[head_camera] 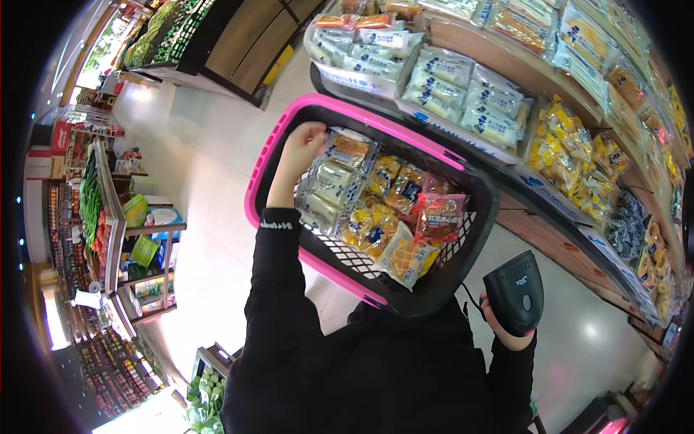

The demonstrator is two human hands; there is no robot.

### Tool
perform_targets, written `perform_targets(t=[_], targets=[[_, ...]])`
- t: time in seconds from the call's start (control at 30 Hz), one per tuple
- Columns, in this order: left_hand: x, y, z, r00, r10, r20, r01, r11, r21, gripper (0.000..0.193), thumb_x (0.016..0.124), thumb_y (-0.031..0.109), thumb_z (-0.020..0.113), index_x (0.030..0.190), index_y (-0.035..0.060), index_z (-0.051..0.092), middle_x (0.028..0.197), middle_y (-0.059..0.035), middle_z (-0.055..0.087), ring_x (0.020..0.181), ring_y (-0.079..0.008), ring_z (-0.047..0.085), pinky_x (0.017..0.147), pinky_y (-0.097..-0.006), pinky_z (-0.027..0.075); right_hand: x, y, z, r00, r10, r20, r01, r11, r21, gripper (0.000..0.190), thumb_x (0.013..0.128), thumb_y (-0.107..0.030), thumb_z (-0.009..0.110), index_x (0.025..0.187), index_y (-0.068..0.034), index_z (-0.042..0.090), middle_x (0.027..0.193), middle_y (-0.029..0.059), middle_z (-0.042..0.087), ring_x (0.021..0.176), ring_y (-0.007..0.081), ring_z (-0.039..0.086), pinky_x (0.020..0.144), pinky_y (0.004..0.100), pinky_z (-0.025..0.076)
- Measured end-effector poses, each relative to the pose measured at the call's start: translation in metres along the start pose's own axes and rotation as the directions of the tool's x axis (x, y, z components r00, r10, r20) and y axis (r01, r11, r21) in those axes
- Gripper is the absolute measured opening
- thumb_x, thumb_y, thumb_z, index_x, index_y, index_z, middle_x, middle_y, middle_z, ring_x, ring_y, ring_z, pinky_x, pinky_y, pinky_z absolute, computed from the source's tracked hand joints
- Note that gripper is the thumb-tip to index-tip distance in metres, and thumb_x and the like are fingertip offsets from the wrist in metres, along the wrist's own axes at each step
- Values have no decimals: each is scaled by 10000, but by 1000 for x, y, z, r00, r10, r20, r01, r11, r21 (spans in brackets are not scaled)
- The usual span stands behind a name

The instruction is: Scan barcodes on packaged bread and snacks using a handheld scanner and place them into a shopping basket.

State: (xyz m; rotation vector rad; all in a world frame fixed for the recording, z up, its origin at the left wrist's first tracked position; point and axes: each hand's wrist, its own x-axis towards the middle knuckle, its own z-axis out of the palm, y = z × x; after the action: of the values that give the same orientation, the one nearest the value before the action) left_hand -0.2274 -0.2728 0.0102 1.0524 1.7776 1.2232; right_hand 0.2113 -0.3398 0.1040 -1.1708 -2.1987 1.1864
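My right hand (492, 319) grips a black handheld barcode scanner (516, 295), its cord trailing toward my body. My left hand (306, 145) reaches into a black plastic shopping basket (477, 217) with a pink handle (352, 111). Its fingers are curled at the edge of a packaged pastry (349, 151); whether they pinch the wrapper is hidden. White-wrapped bread packs (331, 182) lie below that hand. Yellow-wrapped buns (374, 225), a red-wrapped red bean bun (440, 217) and a waffle pack (407, 257) fill the rest of the basket.
Along the right runs a tiered bread shelf (542, 195) with white packs (439, 81) and yellow bags (561, 146); its front edge is close to the basket. A wooden produce stand (238, 49) is at the upper left, a shelf rack (146, 233) farther left. Pale floor tiles (211, 141) lie between.
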Motion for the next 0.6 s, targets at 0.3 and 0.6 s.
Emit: perform_targets(t=[0.3,0.6], targets=[[-73,-116,-55,903,-429,13,401,855,329,247,721,145,522,914,-10,530,685,-22,536,562,-76,496,485,-193,390,-5,-4,33,937,337,94,-349,882,315,326,585,-26,656,883,-8,523,851,90,570,765,165,559,677,272,437],[21,-117,12,884,-467,21,449,837,-313,215,776,176,485,881,-8,526,717,-72,551,559,-139,537,471,-224,437,18,-25,46,933,328,149,-360,865,349,377,554,-60,692,889,-13,525,835,75,572,772,158,555,695,269,436]])
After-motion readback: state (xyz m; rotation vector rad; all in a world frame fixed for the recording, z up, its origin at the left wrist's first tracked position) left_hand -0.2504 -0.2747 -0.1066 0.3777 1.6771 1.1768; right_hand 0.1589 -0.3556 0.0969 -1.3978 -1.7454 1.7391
